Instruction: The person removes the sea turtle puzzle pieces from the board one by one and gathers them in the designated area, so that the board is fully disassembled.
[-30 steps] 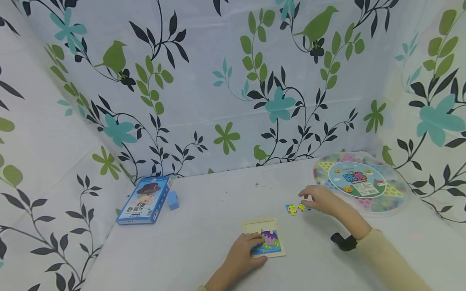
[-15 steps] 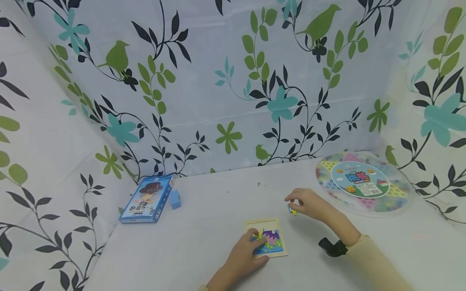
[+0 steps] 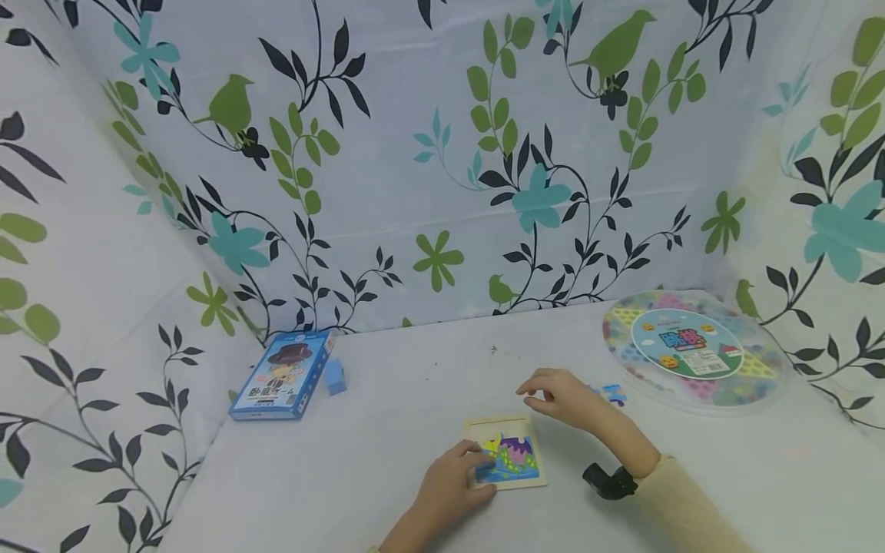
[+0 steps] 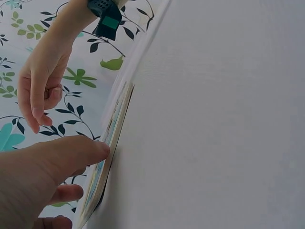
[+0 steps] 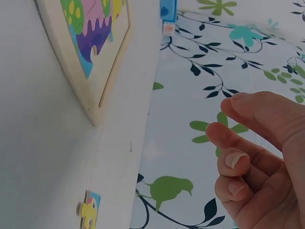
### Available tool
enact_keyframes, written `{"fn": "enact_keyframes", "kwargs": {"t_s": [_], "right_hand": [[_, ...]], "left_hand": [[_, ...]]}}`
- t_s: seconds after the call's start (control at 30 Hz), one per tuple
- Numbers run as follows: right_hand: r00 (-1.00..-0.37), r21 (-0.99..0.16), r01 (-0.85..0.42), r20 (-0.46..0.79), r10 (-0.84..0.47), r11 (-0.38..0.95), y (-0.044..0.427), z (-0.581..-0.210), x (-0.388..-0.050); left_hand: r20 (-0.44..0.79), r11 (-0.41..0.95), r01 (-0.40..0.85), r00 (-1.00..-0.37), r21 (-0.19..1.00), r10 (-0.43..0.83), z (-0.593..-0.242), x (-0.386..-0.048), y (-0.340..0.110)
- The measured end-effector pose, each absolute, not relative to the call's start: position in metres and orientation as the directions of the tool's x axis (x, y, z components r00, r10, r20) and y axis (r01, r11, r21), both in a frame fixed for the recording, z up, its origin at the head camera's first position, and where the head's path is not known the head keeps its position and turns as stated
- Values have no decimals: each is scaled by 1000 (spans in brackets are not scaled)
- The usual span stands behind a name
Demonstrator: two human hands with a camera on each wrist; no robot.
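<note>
In the head view my left hand (image 3: 452, 480) lies at the left side of a wooden-framed puzzle (image 3: 515, 482), its fingers over the picture. The left wrist view has my left thumb touching the edge of the frame (image 4: 110, 157). My right hand (image 3: 567, 398) hovers beyond the puzzle's upper right corner, fingers loosely bent. Nothing shows between its thumb and fingers (image 5: 259, 157) in the right wrist view. Blue puzzle pieces (image 3: 611, 394) lie just right of that hand. A yellow-and-blue piece (image 5: 90, 211) sits on the table in the right wrist view.
At the back left are a blue box (image 3: 280, 376) and a small blue block (image 3: 335, 377) beside it. A round, colourful, clear-edged package (image 3: 691, 349) lies at the back right. Patterned cloth (image 3: 387, 153) hangs behind the white table (image 3: 332, 476).
My right hand has moved left and slightly nearer, towards the puzzle, uncovering blue pieces to its right. My left hand has shifted a little left but stays at the puzzle.
</note>
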State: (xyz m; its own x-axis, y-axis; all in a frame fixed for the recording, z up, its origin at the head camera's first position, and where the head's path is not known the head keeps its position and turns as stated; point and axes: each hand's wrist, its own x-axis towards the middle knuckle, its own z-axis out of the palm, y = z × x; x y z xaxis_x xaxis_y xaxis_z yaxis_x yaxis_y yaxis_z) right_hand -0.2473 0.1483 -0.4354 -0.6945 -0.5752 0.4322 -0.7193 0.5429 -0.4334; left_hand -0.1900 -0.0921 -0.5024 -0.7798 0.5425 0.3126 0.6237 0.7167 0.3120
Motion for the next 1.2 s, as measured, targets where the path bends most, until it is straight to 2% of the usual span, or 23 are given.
{"fn": "enact_keyframes", "kwargs": {"t_s": [0.47,0.73,0.93,1.1,1.2], "right_hand": [[-693,-509,-712,396,-603,484,111,-443,-242],[-754,-608,-627,314,-578,487,102,-464,-241],[-746,-621,-621,278,-605,479,97,-480,-242],[-759,-642,-593,243,-605,486,95,-487,-241],[-769,-663,-562,199,-608,494,94,-491,-240]], "left_hand": [[396,671,656,-750,345,530,-510,-183,-101],[458,644,703,-700,303,548,-516,-187,-100],[493,638,714,-681,286,542,-518,-188,-98],[545,638,742,-629,207,554,-516,-189,-99],[531,644,738,-634,199,562,-516,-188,-99]]}}
